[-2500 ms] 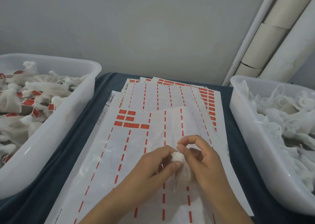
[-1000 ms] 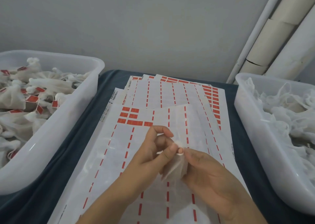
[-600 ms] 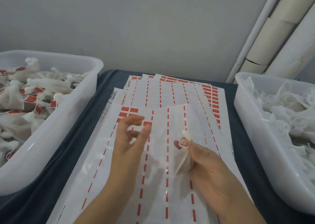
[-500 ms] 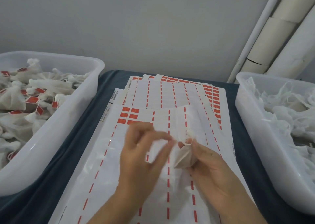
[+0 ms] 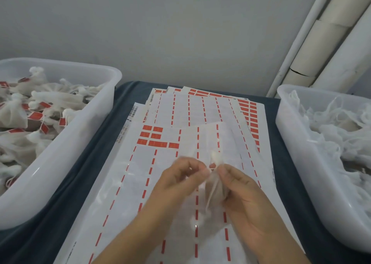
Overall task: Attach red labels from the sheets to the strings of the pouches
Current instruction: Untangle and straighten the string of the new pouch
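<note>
Left bin [image 5: 66, 155] holds labelled pouches. Centre, above the label sheets [image 5: 160, 183]: left hand [image 5: 180, 181] pinches near the neck (blurred), right hand [image 5: 244, 191] grips the pouch [image 5: 213, 191]. Unlabelled pouches' bin [image 5: 305, 163] at three o'clock.

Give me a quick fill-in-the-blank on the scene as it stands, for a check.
1. The bin holding pouches with red labels stands on the person's ____ side.
2. The pouch is gripped by the ____ hand.
3. The top sheet still carries whole red labels near its ____ edge.

Missing words: left; right; far
</note>
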Tool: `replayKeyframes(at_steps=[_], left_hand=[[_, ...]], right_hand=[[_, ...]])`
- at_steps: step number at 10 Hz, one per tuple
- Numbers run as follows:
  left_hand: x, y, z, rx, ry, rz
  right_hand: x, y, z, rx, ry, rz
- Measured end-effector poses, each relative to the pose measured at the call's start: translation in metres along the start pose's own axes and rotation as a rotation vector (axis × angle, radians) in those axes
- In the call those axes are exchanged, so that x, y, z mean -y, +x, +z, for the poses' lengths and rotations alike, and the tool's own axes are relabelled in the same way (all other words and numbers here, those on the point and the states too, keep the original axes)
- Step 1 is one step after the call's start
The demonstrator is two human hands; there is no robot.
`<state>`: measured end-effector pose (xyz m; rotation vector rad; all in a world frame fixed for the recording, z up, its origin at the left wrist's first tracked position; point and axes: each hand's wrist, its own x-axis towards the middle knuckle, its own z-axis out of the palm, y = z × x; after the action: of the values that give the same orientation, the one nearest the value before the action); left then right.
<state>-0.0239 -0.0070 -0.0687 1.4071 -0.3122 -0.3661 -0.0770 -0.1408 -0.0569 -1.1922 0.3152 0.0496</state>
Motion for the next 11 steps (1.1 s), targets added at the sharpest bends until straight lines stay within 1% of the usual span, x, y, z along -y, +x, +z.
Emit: replayKeyframes(at_steps=[1,2,3,4,5,6,7,8,9,10,11], left_hand=[[-0.003,0.003,-0.009,0.298,-0.934,-0.500],[-0.003,0.003,-0.012,0.197,-0.990,-0.392],[-0.007,0.006,-0.016,0.036,-0.867,-0.279],[-0.011,0.006,-0.020,-0.017,-0.883,-0.162],[-0.017,0.004,-0.016,-0.081,-0.926,-0.134],[-0.020,0.003,-0.013,-0.096,-0.687,-0.059],[-0.025,0.009,-0.018,-0.260,-0.258,0.083],[-0.024,0.029,-0.033,-0.490,0.421,0.201],[-0.016,0.048,-0.045,-0.438,0.868,0.173],[-0.001,0.058,-0.049,-0.369,0.977,0.021],[0.011,0.056,-0.047,-0.355,1.035,-0.002]], right_hand=[[-0.002,0.000,0.003,0.013,-0.187,-0.086],[-0.002,-0.001,0.007,0.026,-0.308,-0.095],[-0.003,0.000,0.005,0.033,-0.292,-0.057],[-0.006,0.001,0.009,0.085,-0.266,-0.037],[-0.007,0.003,0.010,0.114,-0.299,-0.045],[-0.006,0.003,0.006,0.070,-0.348,-0.049],[-0.005,0.005,0.005,0.013,-0.461,-0.103],[-0.007,0.011,0.003,-0.135,-0.642,-0.182],[0.000,0.024,0.004,-0.179,-0.849,-0.253],[0.014,0.055,0.010,-0.128,-1.141,-0.343],[0.028,0.102,0.024,-0.084,-1.427,-0.308]])
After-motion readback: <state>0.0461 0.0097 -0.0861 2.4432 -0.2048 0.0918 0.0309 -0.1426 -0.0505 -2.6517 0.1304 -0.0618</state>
